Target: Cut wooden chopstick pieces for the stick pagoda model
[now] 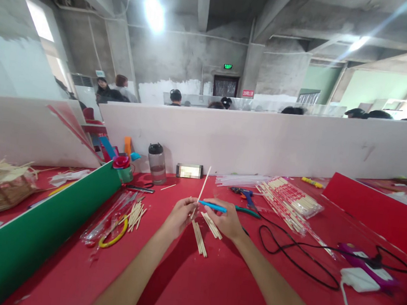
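My left hand [181, 214] is closed around a thin wooden stick [204, 184], which slants up and away from me. In my right hand [231, 221] is a blue pen [214, 206]; its tip meets the stick close to my left fingertips. Below my hands, one small row of cut sticks [199, 238] lies on the red table. A second cut bundle [212, 225] sits partly beside my right hand. A teal tool handle [248, 211] shows behind my right hand, the rest of that tool hidden.
Left: loose short sticks [136, 216], yellow-handled scissors [113, 237], a green divider [46, 223], a water bottle [157, 164]. Right: a glue gun [244, 194], packed sticks [289, 200], a black cable [290, 249], a purple power strip [366, 266]. A white partition [263, 142] stands ahead.
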Tool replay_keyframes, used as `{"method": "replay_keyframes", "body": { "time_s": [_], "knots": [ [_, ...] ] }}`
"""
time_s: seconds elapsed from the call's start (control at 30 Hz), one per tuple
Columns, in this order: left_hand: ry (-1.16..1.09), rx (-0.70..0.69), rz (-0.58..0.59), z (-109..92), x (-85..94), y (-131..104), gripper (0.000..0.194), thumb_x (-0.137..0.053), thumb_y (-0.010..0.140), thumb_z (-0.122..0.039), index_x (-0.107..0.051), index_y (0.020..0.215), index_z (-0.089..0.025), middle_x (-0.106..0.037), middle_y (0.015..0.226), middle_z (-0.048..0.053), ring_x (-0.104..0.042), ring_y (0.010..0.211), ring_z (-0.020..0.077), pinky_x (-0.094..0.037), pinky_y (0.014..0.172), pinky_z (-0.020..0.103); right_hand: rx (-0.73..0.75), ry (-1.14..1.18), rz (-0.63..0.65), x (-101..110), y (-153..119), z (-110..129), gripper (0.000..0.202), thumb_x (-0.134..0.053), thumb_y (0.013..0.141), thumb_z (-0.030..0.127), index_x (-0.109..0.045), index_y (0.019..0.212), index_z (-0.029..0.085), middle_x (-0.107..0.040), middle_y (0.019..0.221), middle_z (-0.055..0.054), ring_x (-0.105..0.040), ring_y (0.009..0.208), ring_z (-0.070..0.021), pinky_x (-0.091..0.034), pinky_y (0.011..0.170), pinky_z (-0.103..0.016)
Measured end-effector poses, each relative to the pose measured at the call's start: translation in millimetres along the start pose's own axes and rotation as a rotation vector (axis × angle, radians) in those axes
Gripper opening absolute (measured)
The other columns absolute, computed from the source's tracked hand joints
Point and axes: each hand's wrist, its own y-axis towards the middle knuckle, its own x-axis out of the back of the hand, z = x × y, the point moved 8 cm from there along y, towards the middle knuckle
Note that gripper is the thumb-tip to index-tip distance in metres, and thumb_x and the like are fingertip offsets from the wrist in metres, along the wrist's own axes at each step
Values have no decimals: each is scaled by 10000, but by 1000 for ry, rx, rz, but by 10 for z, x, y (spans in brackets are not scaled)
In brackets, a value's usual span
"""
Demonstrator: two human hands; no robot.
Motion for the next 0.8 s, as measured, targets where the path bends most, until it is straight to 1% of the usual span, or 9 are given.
{"method": "replay_keyframes", "body": {
  "time_s": [0.13,0.4,0.6,0.7,0.8],
  "knots": [
    [-20,8,0,8,7,7,135,-725,682,-82,-656,787,-130,-649,714,23,-608,620,84,-509,652,193,-1,-1,2,2,0,6,228,-576,847,337,-734,982,241,-751,930,-28,-676,731,-177,-542,698,-286],
    [-30,12,4,34,24,30,128,-716,693,-78,-656,792,-132,-667,751,41,-625,640,90,-527,661,195,6,0,0,1,-3,9,231,-571,854,351,-734,980,248,-747,925,-31,-677,745,-185,-541,712,-295],
    [-56,4,5,19,30,29,135,-706,693,-58,-649,792,-131,-651,721,32,-617,614,88,-525,638,194,-31,-15,-21,9,-2,-60,216,-566,845,331,-729,936,222,-749,884,-43,-672,710,-189,-534,676,-292],
    [-55,11,9,30,33,30,128,-705,697,-62,-649,791,-130,-654,724,33,-622,622,89,-531,654,198,-23,1,-11,6,-1,-51,205,-572,842,317,-725,941,222,-749,867,-36,-677,717,-188,-531,676,-285],
    [-41,17,11,48,32,34,103,-693,716,-78,-654,794,-130,-661,729,39,-625,630,90,-533,657,197,-17,17,-1,2,1,-33,210,-571,845,318,-721,961,226,-747,892,-35,-679,745,-190,-532,672,-282]
  ]
}}
